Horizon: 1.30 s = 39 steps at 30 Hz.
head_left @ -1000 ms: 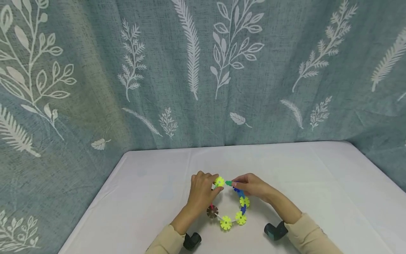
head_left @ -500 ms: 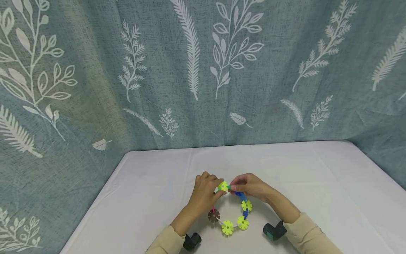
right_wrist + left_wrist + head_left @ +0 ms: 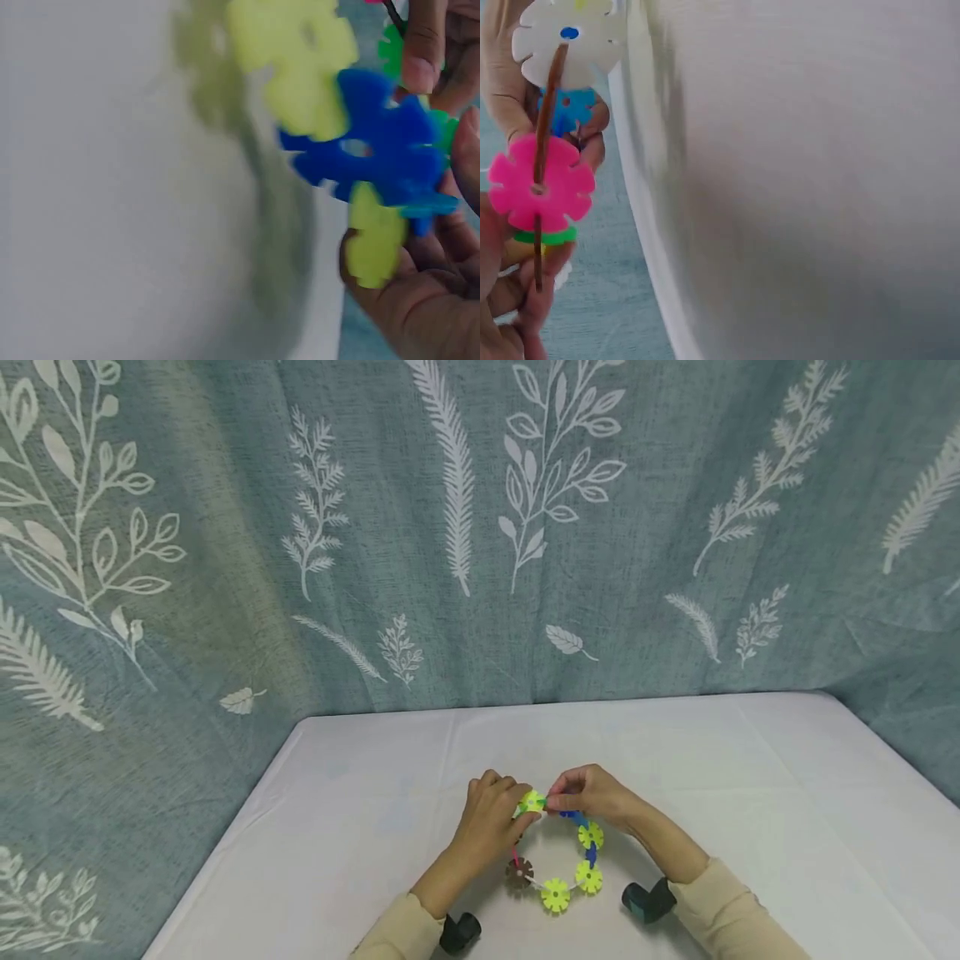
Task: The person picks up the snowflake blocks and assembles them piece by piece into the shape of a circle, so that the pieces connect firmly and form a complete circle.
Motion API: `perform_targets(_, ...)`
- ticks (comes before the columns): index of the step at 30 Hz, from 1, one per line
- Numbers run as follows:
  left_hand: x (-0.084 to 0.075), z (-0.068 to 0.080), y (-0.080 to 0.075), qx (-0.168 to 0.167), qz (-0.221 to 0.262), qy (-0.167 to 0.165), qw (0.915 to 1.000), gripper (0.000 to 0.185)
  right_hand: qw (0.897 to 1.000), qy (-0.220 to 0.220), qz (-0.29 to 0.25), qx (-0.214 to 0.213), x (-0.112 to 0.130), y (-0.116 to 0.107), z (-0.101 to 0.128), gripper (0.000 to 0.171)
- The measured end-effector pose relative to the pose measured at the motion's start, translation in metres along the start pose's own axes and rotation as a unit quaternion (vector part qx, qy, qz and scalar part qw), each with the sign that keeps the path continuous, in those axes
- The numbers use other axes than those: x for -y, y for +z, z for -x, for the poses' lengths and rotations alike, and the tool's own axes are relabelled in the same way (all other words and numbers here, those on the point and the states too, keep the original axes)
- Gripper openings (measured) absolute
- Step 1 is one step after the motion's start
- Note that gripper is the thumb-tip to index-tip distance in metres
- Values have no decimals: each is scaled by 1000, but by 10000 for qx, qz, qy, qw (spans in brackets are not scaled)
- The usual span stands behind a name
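Note:
A ring of interlocking flower-shaped plastic discs hangs between my two hands. My left hand pinches a yellow disc at the far side of the ring. Beside it, my right hand pinches a small green disc, whose edge meets the yellow one in the head view. Right of the gap come blue discs, then more yellow discs at the near side. A brown disc and a pink disc continue the ring on the left. Fingers partly hide both joined pieces.
The ring is over a white-covered table. Dark wrist-worn cameras show by each sleeve, one on the left and one on the right. A blue-green leaf-patterned curtain hangs behind the table.
The yellow disc in my left hand has moved right and met the green disc, which stood slightly apart from it. The ring's near side has shifted right.

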State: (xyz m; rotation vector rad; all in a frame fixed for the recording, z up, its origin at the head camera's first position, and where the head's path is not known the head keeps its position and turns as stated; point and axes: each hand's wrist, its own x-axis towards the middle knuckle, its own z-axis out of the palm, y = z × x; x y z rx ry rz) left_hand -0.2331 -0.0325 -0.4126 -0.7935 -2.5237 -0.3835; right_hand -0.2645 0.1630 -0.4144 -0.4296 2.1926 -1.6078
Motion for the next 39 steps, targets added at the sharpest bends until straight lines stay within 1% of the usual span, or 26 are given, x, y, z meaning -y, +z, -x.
perform_targets(3,-2,-4,6,-93,103,-409,9991,25,9980,367,421,-285,2,-11,0,41)
perform_targets(4,-2,-6,9,-119,127,-525,9985,25,9963,499,596,-365,1,-15,2,43)
perform_targets(5,-1,-7,11,-150,153,-624,9978,25,9940,661,740,-458,0,-20,4,43)
perform_targets(7,0,-11,15,-205,210,-778,9965,24,9886,851,1064,-644,-4,-26,10,36)
perform_targets(10,1,-15,19,-184,273,-969,9947,26,9839,807,1386,-795,-9,-29,16,24)
perform_targets(12,1,-17,21,-147,253,-1078,9937,27,9817,707,1488,-959,-12,-26,18,21)
perform_targets(14,1,-18,25,-27,231,-1181,9927,27,9788,626,1588,-1129,-14,-24,17,19)
perform_targets(17,-2,-19,28,224,338,-1337,9902,24,9748,648,1679,-1318,-17,-23,17,18)
perform_targets(19,-3,-20,29,437,440,-1449,9875,23,9707,696,1816,-1408,-18,-23,18,17)
perform_targets(21,-4,-22,28,705,528,-1525,9844,27,9642,599,2099,-1505,-18,-24,18,18)
perform_targets(23,-1,-24,25,943,569,-1449,9833,34,9548,358,2434,-1671,-16,-26,19,25)
perform_targets(24,1,-25,22,1077,595,-1417,9822,39,9464,199,2691,-1777,-14,-27,20,31)
perform_targets(26,6,-29,17,1314,621,-1405,9794,54,9220,-50,3305,-2018,-11,-30,20,45)
perform_targets(27,9,-32,15,1371,584,-1418,9786,61,9066,-108,3638,-2133,-10,-32,19,52)
perform_targets(29,15,-36,10,1462,395,-1426,9781,67,8756,-73,4238,-2317,-6,-32,18,61)
perform_targets(30,17,-39,7,1525,206,-1482,9769,68,8601,-2,4519,-2366,-5,-32,17,64)
perform_targets(31,18,-41,5,1547,31,-1502,9765,69,8496,85,4705,-2381,-4,-32,17,64)
perform_targets(32,20,-43,3,1584,-146,-1526,9754,70,8420,152,4840,-2377,-3,-32,16,64)
perform_targets(33,21,-45,2,1606,-301,-1533,9746,69,8365,220,4937,-2366,-2,-32,15,64)
perform_targets(36,21,-50,-2,1720,-529,-1597,9706,67,8386,403,4945,-2250,0,-33,14,65)
perform_targets(39,21,-52,-3,1791,-528,-1645,9686,67,8403,514,4939,-2174,0,-33,13,66)
